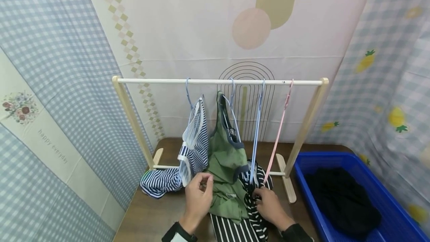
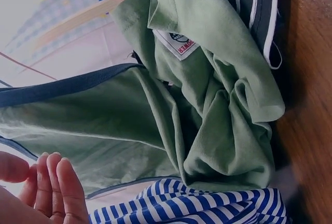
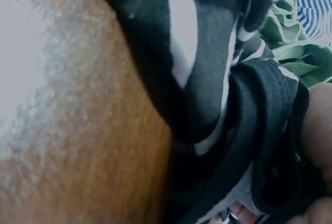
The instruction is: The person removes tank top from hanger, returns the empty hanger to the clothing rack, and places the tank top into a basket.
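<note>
My right hand (image 1: 271, 206) pinches the dark neckband (image 3: 264, 99) of a black garment with white stripes (image 1: 233, 229), bunched on the table beneath the hangers. Beside it a green tank top (image 1: 223, 171) with navy trim hangs from a blue hanger, its lower part lying in folds over the striped cloth. Near the tank top's left side, my left hand (image 1: 198, 199) is raised with loosely bent fingers (image 2: 67, 187) and holds nothing. A blue-and-white striped garment (image 1: 199, 152) hangs further left. Just above my right hand are a bare blue hanger (image 1: 257, 130) and a pink hanger (image 1: 279, 133).
A small rack with a white rail (image 1: 151, 81) and wooden legs (image 1: 305, 126) stands across the brown table (image 1: 134, 219). To the right, a blue basket (image 1: 304, 193) contains black cloth (image 1: 342, 201). Patterned curtains surround the back and sides.
</note>
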A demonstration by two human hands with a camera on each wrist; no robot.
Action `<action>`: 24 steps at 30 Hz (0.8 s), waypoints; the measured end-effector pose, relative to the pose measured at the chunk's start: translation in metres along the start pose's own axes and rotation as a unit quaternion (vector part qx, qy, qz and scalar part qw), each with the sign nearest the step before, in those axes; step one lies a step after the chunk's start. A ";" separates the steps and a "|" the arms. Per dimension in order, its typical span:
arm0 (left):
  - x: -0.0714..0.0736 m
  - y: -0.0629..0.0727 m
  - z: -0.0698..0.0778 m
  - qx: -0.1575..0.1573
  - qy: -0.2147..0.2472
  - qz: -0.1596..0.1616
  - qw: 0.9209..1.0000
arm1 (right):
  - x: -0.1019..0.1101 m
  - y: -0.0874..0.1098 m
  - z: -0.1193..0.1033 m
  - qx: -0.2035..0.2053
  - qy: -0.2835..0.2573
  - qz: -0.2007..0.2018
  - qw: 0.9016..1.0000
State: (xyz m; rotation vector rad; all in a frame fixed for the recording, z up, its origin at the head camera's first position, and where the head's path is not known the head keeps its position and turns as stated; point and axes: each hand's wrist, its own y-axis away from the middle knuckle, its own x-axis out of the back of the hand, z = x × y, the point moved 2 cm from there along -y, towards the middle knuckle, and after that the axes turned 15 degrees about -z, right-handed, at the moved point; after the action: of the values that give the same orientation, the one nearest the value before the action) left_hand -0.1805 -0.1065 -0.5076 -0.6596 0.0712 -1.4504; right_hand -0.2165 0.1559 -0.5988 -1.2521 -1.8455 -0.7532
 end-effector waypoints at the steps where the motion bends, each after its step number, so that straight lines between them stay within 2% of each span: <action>1: 0.000 0.000 0.000 -0.001 -0.001 0.000 1.000 | 0.001 0.000 0.001 -0.003 -0.003 -0.001 1.000; 5: 0.000 -0.002 0.001 -0.009 -0.003 -0.001 1.000 | 0.004 0.003 0.000 -0.010 -0.015 -0.001 1.000; 8: 0.001 -0.001 0.002 -0.008 -0.003 0.001 1.000 | 0.009 0.008 -0.002 -0.001 -0.021 0.017 1.000; 13: 0.004 0.001 0.002 0.009 0.001 0.007 1.000 | 0.018 0.018 -0.009 0.019 -0.019 0.072 0.997; 18: 0.004 0.002 0.001 0.013 0.006 -0.001 1.000 | 0.033 0.029 -0.014 0.014 -0.031 0.126 0.991; 21: 0.004 0.003 0.000 0.012 0.008 -0.004 1.000 | 0.046 0.037 -0.015 0.015 -0.031 0.169 0.985; 24: 0.004 0.002 0.000 0.011 0.009 -0.004 1.000 | 0.060 0.046 -0.016 0.021 -0.042 0.220 0.974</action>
State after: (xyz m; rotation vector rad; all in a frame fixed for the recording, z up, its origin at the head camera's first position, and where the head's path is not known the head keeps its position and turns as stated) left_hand -0.1778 -0.1105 -0.5072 -0.6288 0.0674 -1.4630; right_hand -0.1830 0.1880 -0.5375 -1.6106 -1.5532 -0.4212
